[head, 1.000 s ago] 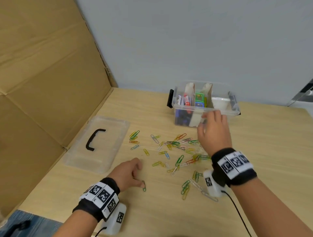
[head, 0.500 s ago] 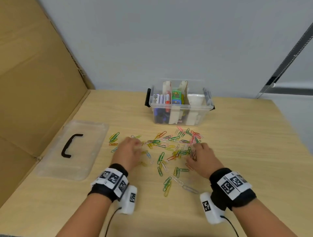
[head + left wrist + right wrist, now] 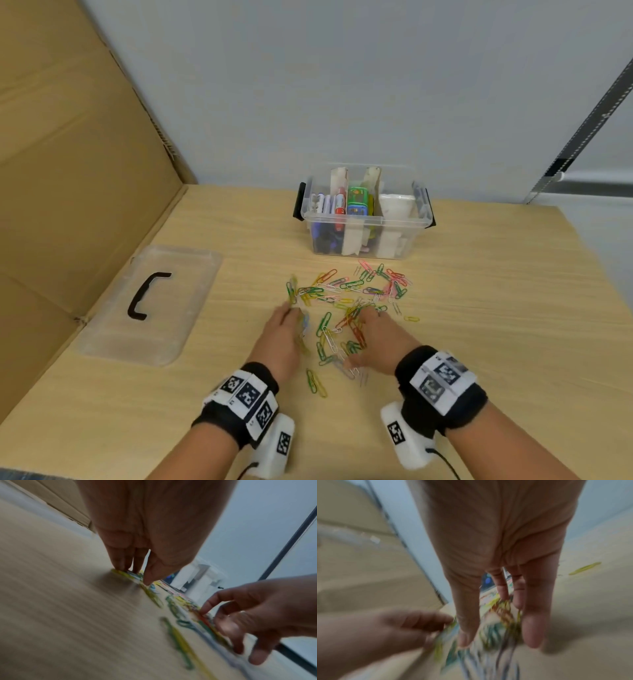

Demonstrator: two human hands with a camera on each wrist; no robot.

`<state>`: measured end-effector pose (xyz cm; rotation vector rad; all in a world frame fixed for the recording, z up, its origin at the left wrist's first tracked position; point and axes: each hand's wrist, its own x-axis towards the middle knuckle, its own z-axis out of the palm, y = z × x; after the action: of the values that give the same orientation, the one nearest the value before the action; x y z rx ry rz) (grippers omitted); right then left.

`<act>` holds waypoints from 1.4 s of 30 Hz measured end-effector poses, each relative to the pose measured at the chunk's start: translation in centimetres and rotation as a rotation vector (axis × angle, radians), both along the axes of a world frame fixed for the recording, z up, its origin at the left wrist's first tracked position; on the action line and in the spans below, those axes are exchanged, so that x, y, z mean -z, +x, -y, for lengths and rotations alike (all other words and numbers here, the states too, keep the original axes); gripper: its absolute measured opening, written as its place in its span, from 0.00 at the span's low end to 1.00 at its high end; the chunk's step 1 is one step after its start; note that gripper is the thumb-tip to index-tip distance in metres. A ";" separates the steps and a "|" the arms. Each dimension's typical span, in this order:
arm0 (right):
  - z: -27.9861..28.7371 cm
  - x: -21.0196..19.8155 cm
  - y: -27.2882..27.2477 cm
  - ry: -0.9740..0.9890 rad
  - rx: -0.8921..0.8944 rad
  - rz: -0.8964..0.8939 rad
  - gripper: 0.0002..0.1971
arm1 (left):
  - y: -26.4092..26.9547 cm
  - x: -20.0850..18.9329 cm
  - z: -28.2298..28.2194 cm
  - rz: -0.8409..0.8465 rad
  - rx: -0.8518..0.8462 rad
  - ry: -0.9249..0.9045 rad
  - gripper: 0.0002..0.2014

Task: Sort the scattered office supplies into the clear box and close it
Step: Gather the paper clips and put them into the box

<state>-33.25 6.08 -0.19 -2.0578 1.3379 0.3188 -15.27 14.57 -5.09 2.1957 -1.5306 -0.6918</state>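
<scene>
Coloured paper clips (image 3: pixel 346 301) lie scattered on the wooden table in front of the clear box (image 3: pixel 404 223), which stands open with markers and other supplies between its dividers. My left hand (image 3: pixel 291 313) touches the left side of the heap with straight fingers (image 3: pixel 120 566) on yellow clips. My right hand (image 3: pixel 366 318) lies spread over the heap's right side, and its fingers (image 3: pixel 534 628) press on the clips (image 3: pixel 501 615). Neither hand holds anything. Both wrist views are blurred by motion.
The clear lid (image 3: pixel 178 308) with a black handle lies flat to the left, against a cardboard wall (image 3: pixel 85 171). One yellow clip (image 3: pixel 411 319) lies apart on the right. The box stands close to the grey back wall. Bare table (image 3: pixel 513 325) stretches to the right.
My right hand has come back from the box down onto the clips. Both hands have drawn closer together, pushing the clips into a tighter heap between them.
</scene>
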 end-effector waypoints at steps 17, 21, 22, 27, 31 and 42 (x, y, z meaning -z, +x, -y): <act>5.2 2.7 -3.6 -0.091 -0.189 0.054 0.29 | -0.4 -0.6 2.9 -0.029 0.160 0.004 0.31; 7.5 1.2 -3.5 -0.209 -0.122 0.198 0.23 | 0.4 -1.5 5.2 0.060 0.076 -0.057 0.30; 8.4 1.0 -2.8 -0.249 -0.111 0.198 0.23 | 0.6 -1.9 6.3 0.099 0.056 -0.044 0.31; 10.4 2.4 1.3 -0.189 -0.114 0.075 0.28 | -0.1 -2.0 10.6 0.198 0.145 0.101 0.31; 8.2 3.3 1.3 -0.241 -0.300 0.123 0.31 | -1.2 -1.3 10.6 0.106 0.278 0.038 0.29; 6.3 1.5 -4.2 -0.315 -0.192 0.014 0.29 | 1.8 -2.7 2.6 0.128 0.238 -0.039 0.25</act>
<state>-37.41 -0.21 -1.73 -2.4532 1.2478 0.1840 -13.51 12.02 -2.34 2.0852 -1.8764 -0.5945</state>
